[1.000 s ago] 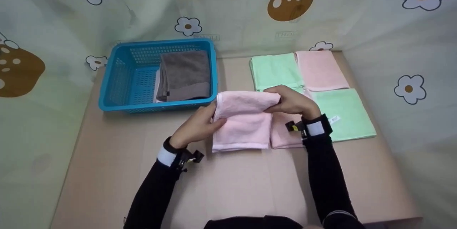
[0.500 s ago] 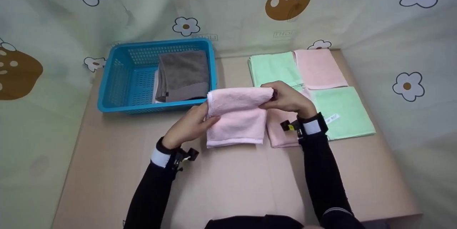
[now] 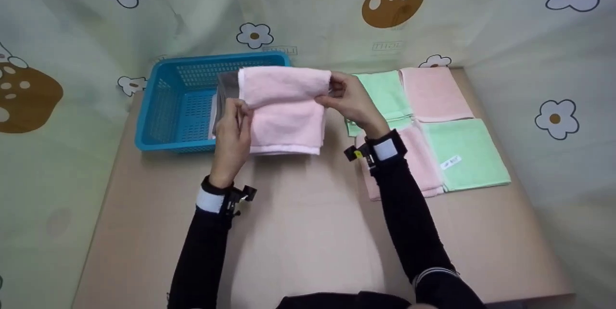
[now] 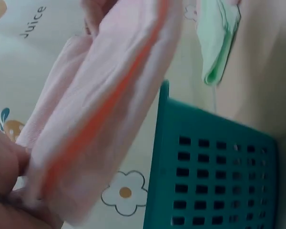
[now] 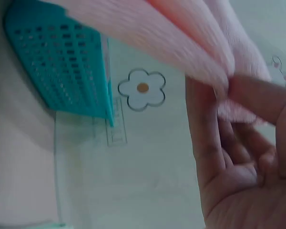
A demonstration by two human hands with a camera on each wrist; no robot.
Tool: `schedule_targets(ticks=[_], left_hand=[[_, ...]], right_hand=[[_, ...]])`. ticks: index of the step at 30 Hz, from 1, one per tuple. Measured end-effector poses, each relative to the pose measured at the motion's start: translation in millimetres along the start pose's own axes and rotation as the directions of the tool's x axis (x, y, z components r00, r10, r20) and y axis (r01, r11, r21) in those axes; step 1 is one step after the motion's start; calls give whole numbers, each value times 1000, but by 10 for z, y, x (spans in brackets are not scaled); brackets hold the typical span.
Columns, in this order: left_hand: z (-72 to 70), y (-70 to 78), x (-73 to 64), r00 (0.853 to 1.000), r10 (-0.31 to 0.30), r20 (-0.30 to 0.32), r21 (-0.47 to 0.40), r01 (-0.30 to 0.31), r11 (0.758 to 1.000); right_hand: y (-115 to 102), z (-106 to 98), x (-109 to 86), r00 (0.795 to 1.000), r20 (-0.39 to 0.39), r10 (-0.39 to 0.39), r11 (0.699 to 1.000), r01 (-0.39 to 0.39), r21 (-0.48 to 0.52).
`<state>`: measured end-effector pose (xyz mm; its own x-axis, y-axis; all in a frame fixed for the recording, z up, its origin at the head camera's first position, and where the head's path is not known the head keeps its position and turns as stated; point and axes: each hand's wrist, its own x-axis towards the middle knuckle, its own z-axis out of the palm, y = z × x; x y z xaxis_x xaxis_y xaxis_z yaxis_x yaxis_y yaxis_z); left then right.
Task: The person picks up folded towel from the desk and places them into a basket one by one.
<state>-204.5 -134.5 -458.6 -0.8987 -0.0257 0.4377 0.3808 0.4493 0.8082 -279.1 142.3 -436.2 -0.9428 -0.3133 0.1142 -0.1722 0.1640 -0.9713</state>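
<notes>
A folded pink towel (image 3: 288,111) with a pale hem is held up in the air by both hands. My left hand (image 3: 230,140) grips its left edge, and my right hand (image 3: 353,102) pinches its right edge between thumb and fingers. In the right wrist view the thumb and fingers of that hand (image 5: 243,157) press the towel's layers together. Behind and below the towel stands a blue plastic basket (image 3: 163,148), and the towel overlaps its right part. A folded grey towel (image 3: 227,85) inside the basket is mostly hidden by the pink one.
On the right of the table (image 3: 308,232) lie folded towels side by side: a green towel (image 3: 380,92), a pink towel (image 3: 435,95), another green towel (image 3: 467,155) with a white tag, and a pink towel (image 3: 418,160) partly under the right forearm. A patterned curtain (image 3: 308,10) closes off the back.
Both hands have lifted the pink towel and carried it up and to the left, from the table's middle to over the basket's right side. The basket and the other towels have stayed put.
</notes>
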Motion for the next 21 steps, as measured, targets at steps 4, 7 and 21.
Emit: schedule_targets(ticks=[4, 7, 21], left_hand=[[-63, -107, 79, 997, 46, -56, 20, -45, 999], [-120, -171, 112, 1000, 1, -25, 11, 0, 1000], [-260, -488, 215, 992, -120, 42, 133, 113, 985]], right_hand=[[-90, 214, 212, 998, -70, 9, 1000, -9, 1], [-146, 345, 323, 995, -103, 9, 999, -15, -52], [-43, 771, 721, 982, -175, -72, 964, 24, -264]])
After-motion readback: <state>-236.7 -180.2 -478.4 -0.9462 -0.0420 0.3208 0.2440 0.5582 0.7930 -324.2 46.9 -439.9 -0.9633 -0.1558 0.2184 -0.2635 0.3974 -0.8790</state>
